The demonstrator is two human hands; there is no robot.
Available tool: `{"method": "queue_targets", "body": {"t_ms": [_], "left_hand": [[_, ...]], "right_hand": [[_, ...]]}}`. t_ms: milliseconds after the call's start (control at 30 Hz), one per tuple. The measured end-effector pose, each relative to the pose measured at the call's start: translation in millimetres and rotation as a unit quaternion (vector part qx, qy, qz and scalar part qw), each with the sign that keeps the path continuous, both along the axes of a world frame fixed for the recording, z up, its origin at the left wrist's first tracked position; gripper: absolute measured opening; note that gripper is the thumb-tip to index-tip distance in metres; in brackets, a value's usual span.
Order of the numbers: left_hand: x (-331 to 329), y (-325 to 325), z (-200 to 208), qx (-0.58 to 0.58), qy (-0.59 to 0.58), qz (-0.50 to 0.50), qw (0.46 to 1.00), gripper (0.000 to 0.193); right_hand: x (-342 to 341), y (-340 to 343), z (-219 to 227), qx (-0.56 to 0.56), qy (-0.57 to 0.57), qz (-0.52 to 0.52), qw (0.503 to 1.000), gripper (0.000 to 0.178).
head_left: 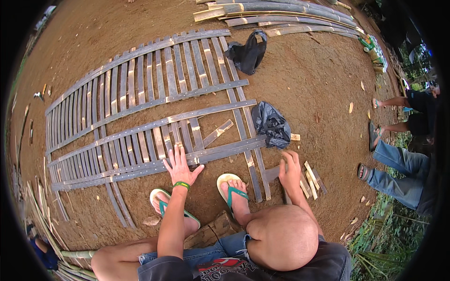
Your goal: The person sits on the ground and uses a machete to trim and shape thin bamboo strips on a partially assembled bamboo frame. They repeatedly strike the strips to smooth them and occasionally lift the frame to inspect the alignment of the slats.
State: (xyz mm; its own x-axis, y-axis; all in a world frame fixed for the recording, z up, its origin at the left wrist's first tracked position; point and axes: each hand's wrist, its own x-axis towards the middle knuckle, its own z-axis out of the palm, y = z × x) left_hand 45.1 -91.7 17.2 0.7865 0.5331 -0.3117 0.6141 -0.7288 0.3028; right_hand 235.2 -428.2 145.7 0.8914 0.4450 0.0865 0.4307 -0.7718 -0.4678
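Observation:
My left hand (180, 169) lies open with spread fingers on the double lower rail (140, 167) of a bamboo slat panel. Short upright slats (158, 143) run beneath its fingertips, and one loose slat piece (218, 134) rests slanting on the panel to the right. My right hand (290, 174) hovers just below a crumpled black plastic bag (272, 125). Its fingers are bent and apart, and I make out nothing between them. A dark flat piece (271, 174) shows beside that hand's left edge. Several cut bamboo strips (313, 180) lie on the ground to its right.
A larger slat panel (140, 77) lies beyond, with another black bag (248, 52) at its right end. Split bamboo poles (290, 14) are piled at the far side. My sandalled feet (234, 193) stand near the rail. People's legs (398, 159) are at the right.

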Motion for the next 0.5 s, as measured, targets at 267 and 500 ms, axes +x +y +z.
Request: {"method": "queue_targets", "body": {"t_ms": [267, 500], "left_hand": [[2, -2, 1, 0.014, -0.002, -0.01, 1.0, 0.12], [-4, 3, -3, 0.019, -0.004, -0.013, 1.0, 0.122]], "right_hand": [[142, 28, -111, -0.19, 0.026, -0.067, 0.979, 0.016], [146, 38, -117, -0.17, 0.062, -0.128, 0.975, 0.025]]}}
